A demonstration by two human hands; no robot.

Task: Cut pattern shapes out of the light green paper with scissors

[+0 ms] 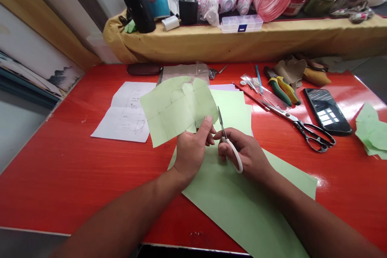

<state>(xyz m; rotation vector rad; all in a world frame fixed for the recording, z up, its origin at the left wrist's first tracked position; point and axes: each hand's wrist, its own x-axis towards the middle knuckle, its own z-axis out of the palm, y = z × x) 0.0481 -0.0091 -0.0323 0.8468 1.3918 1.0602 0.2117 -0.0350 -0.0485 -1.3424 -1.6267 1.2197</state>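
My left hand (193,149) pinches a light green sheet of paper (169,109) by its lower right edge, thumb on top. Pencil lines run across this sheet, and its top edge is cut in curves with a notch. My right hand (242,151) grips small scissors with white handles (234,155), fingers in the loops. Their blades point up and away, close against the paper's right edge; I cannot tell how far apart they are. Under both hands a large green sheet (242,205) lies on the red table (75,177).
A white paper with drawings (127,117) lies to the left. On the right are large black-handled scissors (311,133), pliers (282,86), a phone (328,111) and green paper pieces (371,129). A cloth-covered ledge (211,44) with jars stands behind.
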